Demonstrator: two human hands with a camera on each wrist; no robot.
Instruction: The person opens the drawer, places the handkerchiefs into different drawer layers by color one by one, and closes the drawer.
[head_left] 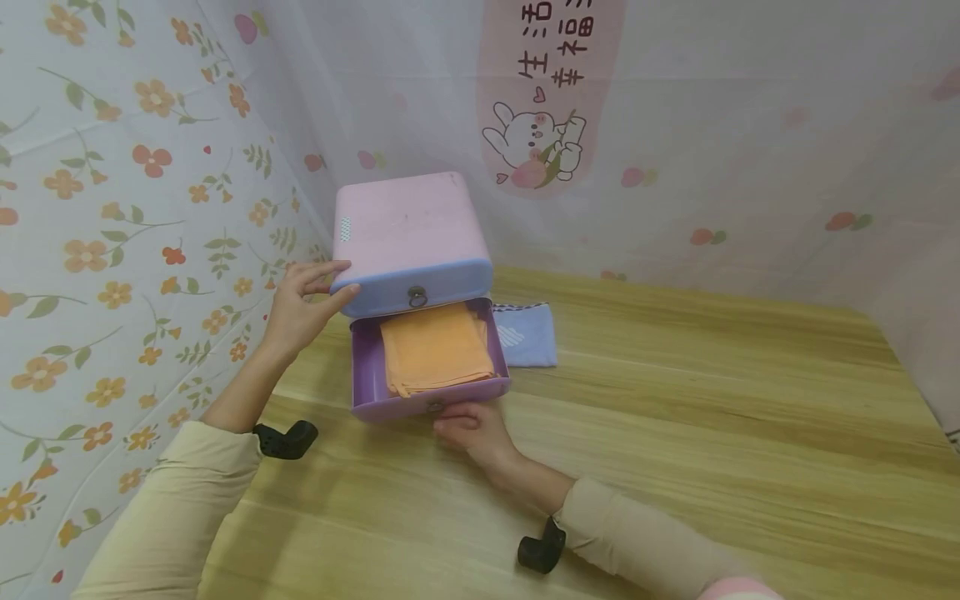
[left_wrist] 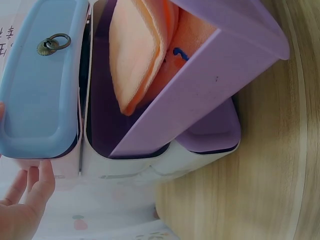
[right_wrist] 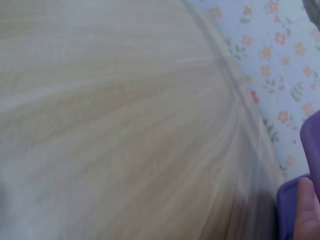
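A small drawer box with a pink top (head_left: 408, 221) and a blue top drawer front (head_left: 420, 287) stands on the table. Its purple drawer (head_left: 367, 362) is pulled well out, with a folded orange cloth (head_left: 438, 350) inside. My left hand (head_left: 296, 308) rests at the box's upper left corner, thumb at the blue front and fingers along the side. Low at the purple drawer's front, my right hand (head_left: 483, 437) has curled fingers at the drawer pull (head_left: 434, 407), which they partly hide. Under the pulled-out drawer, the left wrist view shows another purple drawer front (left_wrist: 212, 127), pushed in.
A folded blue cloth (head_left: 528, 335) with a cloud pattern lies on the wooden table (head_left: 712, 417), right of the box. A flowered curtain (head_left: 150, 208) hangs close on the left, and a pale printed curtain (head_left: 712, 150) hangs behind.
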